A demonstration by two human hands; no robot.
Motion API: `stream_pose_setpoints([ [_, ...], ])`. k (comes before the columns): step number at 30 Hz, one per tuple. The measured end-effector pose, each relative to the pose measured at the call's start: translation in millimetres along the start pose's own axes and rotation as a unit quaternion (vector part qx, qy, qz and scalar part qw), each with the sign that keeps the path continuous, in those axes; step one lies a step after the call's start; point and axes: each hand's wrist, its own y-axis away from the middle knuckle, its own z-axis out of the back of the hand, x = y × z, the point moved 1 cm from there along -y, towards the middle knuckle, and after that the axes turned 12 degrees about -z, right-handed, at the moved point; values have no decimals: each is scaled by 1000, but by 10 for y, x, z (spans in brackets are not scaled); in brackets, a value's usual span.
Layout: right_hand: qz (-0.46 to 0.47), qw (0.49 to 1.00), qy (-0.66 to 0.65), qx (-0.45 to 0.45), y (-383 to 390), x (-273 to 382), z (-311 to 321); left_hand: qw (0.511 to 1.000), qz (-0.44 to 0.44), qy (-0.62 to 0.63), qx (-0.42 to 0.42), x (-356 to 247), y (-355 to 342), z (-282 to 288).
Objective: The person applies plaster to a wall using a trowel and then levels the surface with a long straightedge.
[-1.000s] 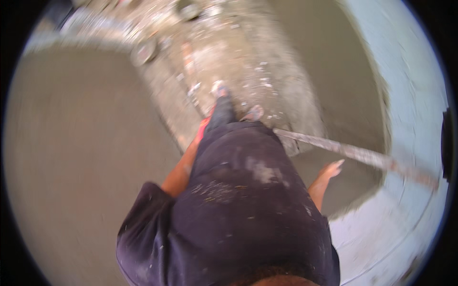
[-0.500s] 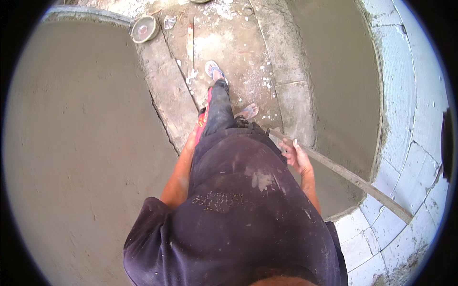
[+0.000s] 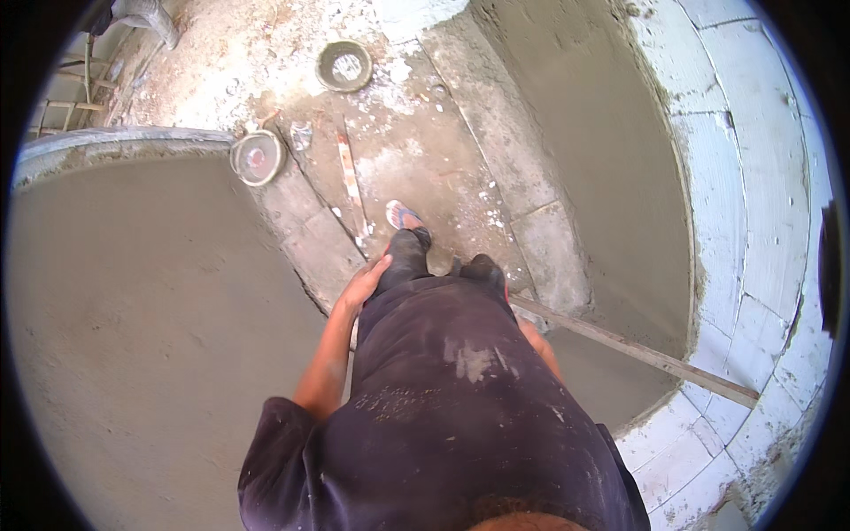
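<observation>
My left hand (image 3: 368,278) lies against the side of my dark trousers (image 3: 406,257) near the knee, with its fingers stretched along the cloth and nothing visible in it. Only part of my right forearm (image 3: 541,349) shows beside my dark shirt (image 3: 443,389); the shirt hides that hand's fingers. Close to the right forearm, a long wooden strip (image 3: 637,351) slants from beside my leg out to the pale block wall on the right. One sandalled foot (image 3: 404,214) stands on the dusty floor ahead of me.
Smooth grey wet-looking cement (image 3: 150,283) fills the left side, and another such bed (image 3: 611,177) curves along the right. White blocks (image 3: 717,168) edge it. A bucket (image 3: 258,159), a round basin (image 3: 344,66) and a red-and-white strip (image 3: 350,173) lie ahead. Another person's leg (image 3: 159,19) shows far left.
The view has tilted farther ahead, bringing the basin and the other person's leg into sight. My left hand has shifted up onto the knee area. My right hand has slipped behind the shirt.
</observation>
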Motion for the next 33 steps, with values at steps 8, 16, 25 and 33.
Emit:
stream_pose_setpoints([
  [8,18,997,-75,-26,-137,786,-55,979,-21,-200,34,-1081,-1546,468],
  [16,-8,999,-46,2,-403,1588,525,949,72,-303,41,-513,-1846,696],
  [25,-30,996,53,66,-358,3500,1447,959,34,115,-257,-462,-1254,319],
  [33,185,946,135,229,693,6202,752,806,30,463,-367,-435,-1323,-69],
])
